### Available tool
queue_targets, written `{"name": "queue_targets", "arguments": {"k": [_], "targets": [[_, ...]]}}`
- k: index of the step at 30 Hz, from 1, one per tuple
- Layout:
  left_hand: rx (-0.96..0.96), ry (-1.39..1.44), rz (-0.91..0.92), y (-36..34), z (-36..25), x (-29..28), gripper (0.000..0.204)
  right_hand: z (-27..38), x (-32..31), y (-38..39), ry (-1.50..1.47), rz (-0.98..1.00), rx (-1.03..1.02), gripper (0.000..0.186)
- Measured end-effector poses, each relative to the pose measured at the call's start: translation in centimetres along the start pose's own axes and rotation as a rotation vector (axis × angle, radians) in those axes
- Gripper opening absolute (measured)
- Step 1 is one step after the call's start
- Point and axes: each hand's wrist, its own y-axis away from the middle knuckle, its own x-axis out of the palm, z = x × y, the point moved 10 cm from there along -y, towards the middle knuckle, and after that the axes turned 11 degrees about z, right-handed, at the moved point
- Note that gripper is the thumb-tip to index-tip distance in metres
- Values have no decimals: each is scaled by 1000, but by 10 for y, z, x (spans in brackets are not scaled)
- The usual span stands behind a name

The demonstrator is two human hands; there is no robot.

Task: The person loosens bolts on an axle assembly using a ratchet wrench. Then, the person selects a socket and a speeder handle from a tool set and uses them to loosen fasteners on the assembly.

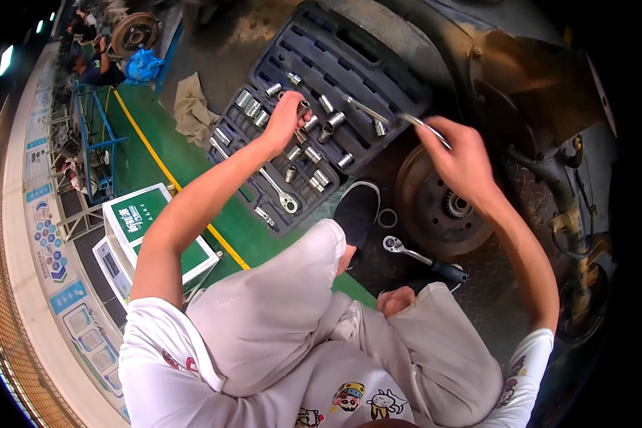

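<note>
Here the left hand (284, 118) pinches a socket (303, 108) — right hand (464, 160) grips a metal tool (424, 127).

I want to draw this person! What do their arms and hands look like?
Both arms are bare from the short white sleeves down. The sleeves have little colourful cartoon pictures. The left hand and right hand wear no gloves, rings or watch.

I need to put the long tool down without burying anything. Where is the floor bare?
Bare patches: green floor between yellow line and socket case; plate floor around the ratchet below the brake disc. The case itself is crowded.
</note>
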Motion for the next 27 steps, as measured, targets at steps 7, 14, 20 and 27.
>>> {"name": "queue_targets", "arguments": {"k": [7,14,20,27], "targets": [[21,-142,283,7,-31,50,38,-1,-28,81,-221,46,97,20],[36,-130,436,15,-31,107,42,8,-36,102,-257,53,72,19],[126,-450,446,23,-55,139,43,22,-53,128,-155,91,51,19],[279,-778,496,29,-88,188,41,-16,-75,169,-347,-53,261,23]]}}
